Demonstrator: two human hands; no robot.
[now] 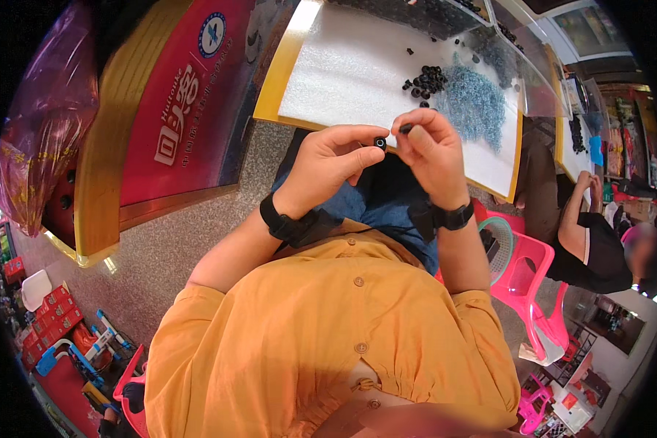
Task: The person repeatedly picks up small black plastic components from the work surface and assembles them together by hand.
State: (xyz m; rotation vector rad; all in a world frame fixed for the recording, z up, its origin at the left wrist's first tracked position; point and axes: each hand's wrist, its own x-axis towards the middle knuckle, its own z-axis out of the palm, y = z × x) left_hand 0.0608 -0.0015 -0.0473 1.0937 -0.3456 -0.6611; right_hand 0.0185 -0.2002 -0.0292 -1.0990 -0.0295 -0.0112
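We have the left hand (327, 162) pinching a black ringed part (380, 143), thumb to index, and the right hand (438, 157) pinching a small black piece (406, 128) just beside it, both near the white-topped counter (336, 66).

floor (160, 252): speckled grey | chair (536, 281): pink plastic | wall (646, 312): pale

Left hand (325, 162) and right hand (438, 158) pinch black parts (380, 144).
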